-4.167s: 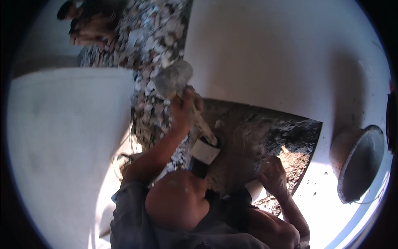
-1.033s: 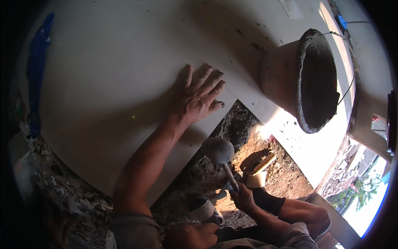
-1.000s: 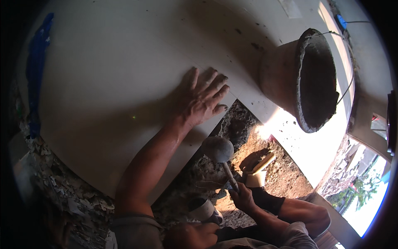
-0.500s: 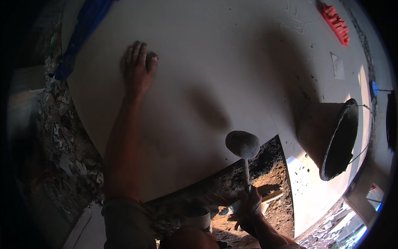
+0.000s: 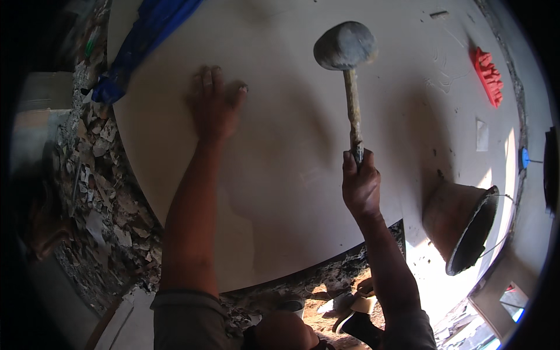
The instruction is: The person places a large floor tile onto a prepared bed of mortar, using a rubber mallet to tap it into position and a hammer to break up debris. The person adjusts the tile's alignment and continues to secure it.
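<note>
My left hand [image 5: 216, 111] rests palm down on a large pale tile [image 5: 268, 175], fingers spread, to the left of its middle. In my right hand [image 5: 361, 184] is the handle of a rubber mallet [image 5: 345, 46]. Its rounded grey head is raised over the far part of the tile, apart from the surface, and casts no visible contact on it. The mallet's handle is pale and smeared with grime. Below the tile's near edge, rough mortar [image 5: 326, 265] shows.
A dirty bucket [image 5: 452, 219] with a wire handle lies tipped on the right. Beyond it are a red ridged object [image 5: 487, 76] and a small pale rectangle [image 5: 482, 135]. Blue cloth [image 5: 149, 41] covers the far left edge. Broken rubble [image 5: 111, 198] lines the left side.
My right hand has lifted the mallet forward and up from near the tile's near edge. My left hand stays spread on the tile, appearing slightly further right as the view shifts.
</note>
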A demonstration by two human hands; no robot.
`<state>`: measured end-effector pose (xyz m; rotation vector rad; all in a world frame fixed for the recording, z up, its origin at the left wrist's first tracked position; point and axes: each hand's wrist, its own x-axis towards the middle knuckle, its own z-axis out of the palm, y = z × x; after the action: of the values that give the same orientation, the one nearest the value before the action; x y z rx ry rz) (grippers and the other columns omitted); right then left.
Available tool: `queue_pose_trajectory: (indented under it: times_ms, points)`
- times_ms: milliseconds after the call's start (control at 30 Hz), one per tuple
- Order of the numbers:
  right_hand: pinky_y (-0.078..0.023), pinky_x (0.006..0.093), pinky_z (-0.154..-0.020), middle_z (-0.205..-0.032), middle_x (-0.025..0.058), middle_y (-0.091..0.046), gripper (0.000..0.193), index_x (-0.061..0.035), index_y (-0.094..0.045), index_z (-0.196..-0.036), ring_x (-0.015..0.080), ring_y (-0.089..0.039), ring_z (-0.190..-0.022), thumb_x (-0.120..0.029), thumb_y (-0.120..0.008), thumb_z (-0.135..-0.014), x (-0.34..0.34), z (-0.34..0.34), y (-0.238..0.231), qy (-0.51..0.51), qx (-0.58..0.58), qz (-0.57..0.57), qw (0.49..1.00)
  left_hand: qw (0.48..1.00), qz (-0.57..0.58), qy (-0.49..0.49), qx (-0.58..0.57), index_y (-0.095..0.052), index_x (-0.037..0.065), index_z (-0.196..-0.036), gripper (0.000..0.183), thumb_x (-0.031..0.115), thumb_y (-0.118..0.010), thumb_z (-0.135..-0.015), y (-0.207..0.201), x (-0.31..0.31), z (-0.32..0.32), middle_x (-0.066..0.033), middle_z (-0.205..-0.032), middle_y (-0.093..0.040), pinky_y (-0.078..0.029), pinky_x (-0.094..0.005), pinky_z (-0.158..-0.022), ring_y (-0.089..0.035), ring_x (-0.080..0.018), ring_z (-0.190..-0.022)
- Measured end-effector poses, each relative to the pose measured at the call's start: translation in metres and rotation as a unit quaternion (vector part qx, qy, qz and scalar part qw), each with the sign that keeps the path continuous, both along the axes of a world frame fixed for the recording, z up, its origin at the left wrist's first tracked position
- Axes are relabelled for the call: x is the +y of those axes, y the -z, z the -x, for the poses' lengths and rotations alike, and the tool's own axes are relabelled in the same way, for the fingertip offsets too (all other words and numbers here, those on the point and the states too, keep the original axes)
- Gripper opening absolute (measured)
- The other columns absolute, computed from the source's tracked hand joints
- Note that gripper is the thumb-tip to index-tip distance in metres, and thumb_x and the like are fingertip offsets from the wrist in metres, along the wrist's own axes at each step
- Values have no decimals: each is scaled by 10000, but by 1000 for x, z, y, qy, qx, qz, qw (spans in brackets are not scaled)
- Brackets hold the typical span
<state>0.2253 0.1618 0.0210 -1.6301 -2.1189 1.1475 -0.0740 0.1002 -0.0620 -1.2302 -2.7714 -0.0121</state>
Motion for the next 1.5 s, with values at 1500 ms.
queue_pose_trajectory:
  times_ms: [1500]
  points:
    - [-538, 444, -676, -797, 153, -668, 378, -55, -450, -996, 326, -680, -769, -427, -496, -950, -21, 22, 37, -85, -154, -47, 983, 971, -76, 220, 58, -235, 94, -1493, 696, 501, -414, -957, 9, -112, -108, -142, -1560, -192, -188, -625, -1096, -165, -329, -1444]
